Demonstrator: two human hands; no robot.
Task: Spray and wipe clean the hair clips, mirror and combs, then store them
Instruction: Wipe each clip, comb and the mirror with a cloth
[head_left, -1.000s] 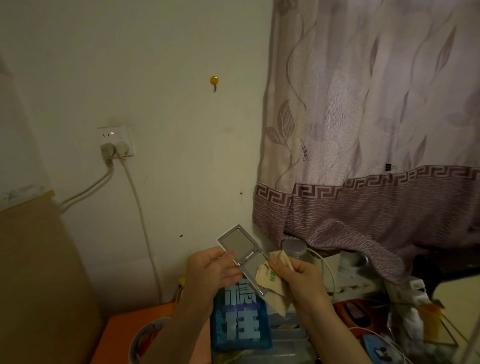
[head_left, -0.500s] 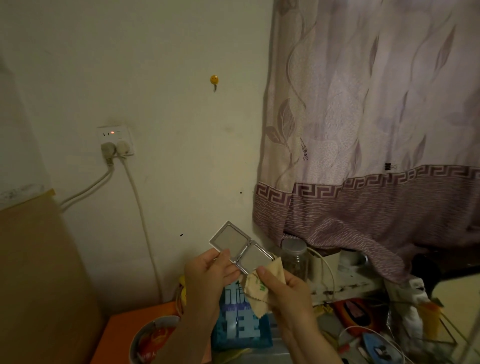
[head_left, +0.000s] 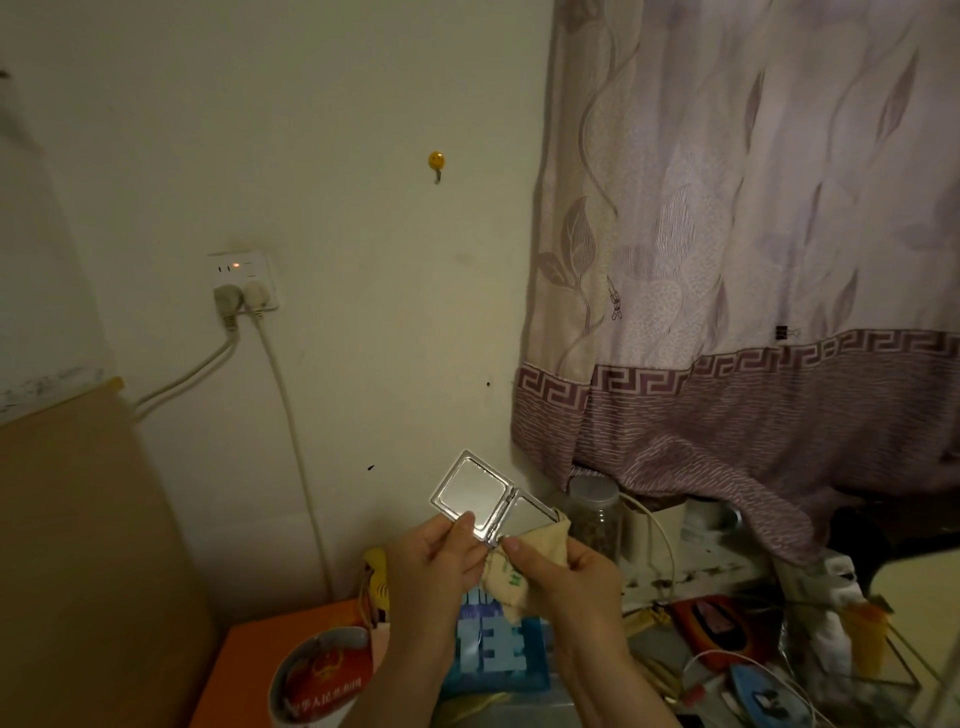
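Your left hand is pinching the lower edge of the open folding mirror, thumb lying on the glass of its left pane and fingers curling behind it. Your right hand is pinching a pale cloth against the mirror's right pane, thumb pressing just beside the hinge, so that the cloth is covering most of that pane. You are holding both raised above the counter, whose orange top is showing below and left of your left hand.

Directly beneath your hands a blue box with large white characters is lying, and below your left wrist a round bowl with a red printed item inside is sitting on the orange top. Just right of your right hand a clear jar is standing, with white cables and small clutter spreading further right, too blurred to name.

Behind your hands a cream wall is rising, carrying a socket with two plugs up to the left and a yellow hook straight above. A mauve patterned curtain is hanging above and right.
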